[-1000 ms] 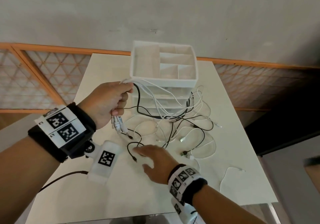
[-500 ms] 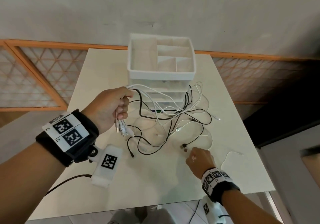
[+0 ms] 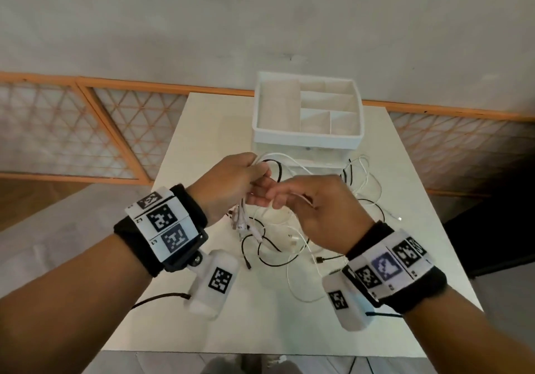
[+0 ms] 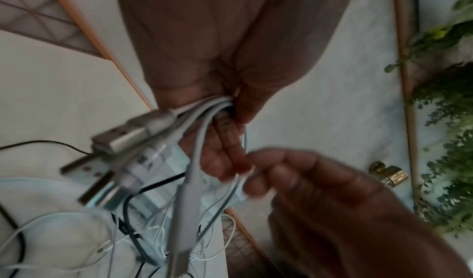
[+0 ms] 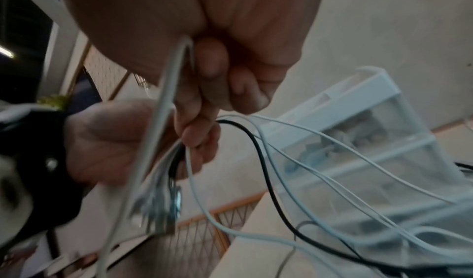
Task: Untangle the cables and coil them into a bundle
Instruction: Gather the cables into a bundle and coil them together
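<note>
Cables (image 3: 292, 243) bunched in curled left hand (image 3: 231, 182) fingers; right hand (image 3: 321, 208) pinches white strand.

White and black cables (image 3: 292, 246) lie tangled in loose loops on the table; several gathered ends with USB plugs (image 4: 120, 138) hang bunched above it.

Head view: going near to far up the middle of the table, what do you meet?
Near table edge → loose cable loops on the tabletop → left hand and right hand meeting over the cables → white drawer organizer → orange-framed lattice rail → wall.
</note>
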A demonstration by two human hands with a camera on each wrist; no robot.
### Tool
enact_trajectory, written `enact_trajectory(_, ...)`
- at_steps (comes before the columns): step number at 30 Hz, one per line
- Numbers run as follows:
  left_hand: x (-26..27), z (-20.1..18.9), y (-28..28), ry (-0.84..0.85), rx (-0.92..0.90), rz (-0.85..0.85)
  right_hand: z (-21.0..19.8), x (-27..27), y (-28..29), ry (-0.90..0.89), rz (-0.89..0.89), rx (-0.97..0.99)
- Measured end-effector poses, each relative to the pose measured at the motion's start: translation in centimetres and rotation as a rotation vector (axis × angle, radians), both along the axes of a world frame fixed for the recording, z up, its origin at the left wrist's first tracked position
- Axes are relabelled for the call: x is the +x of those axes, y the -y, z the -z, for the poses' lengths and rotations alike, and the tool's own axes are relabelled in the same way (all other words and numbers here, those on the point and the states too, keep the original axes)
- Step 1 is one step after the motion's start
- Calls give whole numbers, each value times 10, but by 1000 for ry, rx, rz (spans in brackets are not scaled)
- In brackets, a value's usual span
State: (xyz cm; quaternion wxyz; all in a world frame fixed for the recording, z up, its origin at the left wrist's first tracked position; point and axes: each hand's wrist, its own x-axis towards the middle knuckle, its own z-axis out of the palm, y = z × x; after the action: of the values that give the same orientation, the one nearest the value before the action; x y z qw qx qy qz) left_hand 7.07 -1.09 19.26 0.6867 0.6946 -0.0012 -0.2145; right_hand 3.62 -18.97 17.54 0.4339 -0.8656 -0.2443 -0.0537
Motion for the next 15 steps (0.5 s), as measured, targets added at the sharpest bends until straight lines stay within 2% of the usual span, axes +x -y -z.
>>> enact_trajectory(4,-2,4,1,51,-29,72,-33,21,4,54,80,108)
enact_trajectory(9,6,27,-14,61,91,-3,-56,46,53,171,401,173)
enact_trajectory(12,8,41,-26,28,163,-14,-44,53,92,234,609,168)
enact_trajectory(15,10,43,-29,16,184,-26,-15,48,122,193,793,77)
